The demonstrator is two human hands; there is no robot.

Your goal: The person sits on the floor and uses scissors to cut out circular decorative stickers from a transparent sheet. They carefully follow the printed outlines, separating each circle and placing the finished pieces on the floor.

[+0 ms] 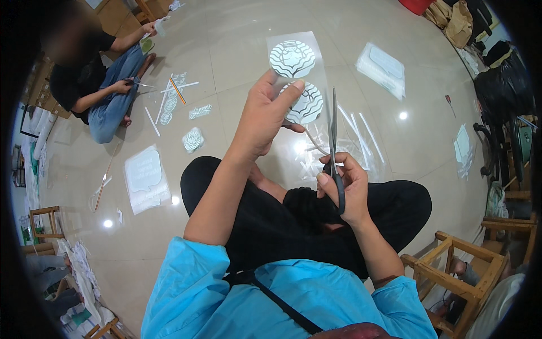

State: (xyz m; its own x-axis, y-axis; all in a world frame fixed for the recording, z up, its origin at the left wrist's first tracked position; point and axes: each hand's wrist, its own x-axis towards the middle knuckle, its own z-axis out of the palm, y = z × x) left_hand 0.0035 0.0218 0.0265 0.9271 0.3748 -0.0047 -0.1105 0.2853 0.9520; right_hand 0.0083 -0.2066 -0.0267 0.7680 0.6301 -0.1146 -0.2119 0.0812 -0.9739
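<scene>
"What's in your left hand?"
"My left hand (pixel 261 120) is pinching a clear plastic sheet (pixel 320 70) up in front of me. My thumb (pixel 288 98) presses on top, with no gap."
"What's on the sheet?"
"Two round wavy pictures (pixel 292 58), one above the other. My thumb hides a bit of the lower one."
"And your right hand?"
"My right hand (pixel 351 187) is curled around the black handles of my scissors (pixel 333 141). The blades point up and look just a little apart, right by the sheet's right edge. I can't tell if they touch it."
"What's on the floor (pixel 237 56)?"
"Thin white strips (pixel 371 137) past my scissors, and a flat clear pile (pixel 383 69) farther off. Over on the left, a co-worker (pixel 104 85) sits with another pair of scissors (pixel 141 85)."
</scene>
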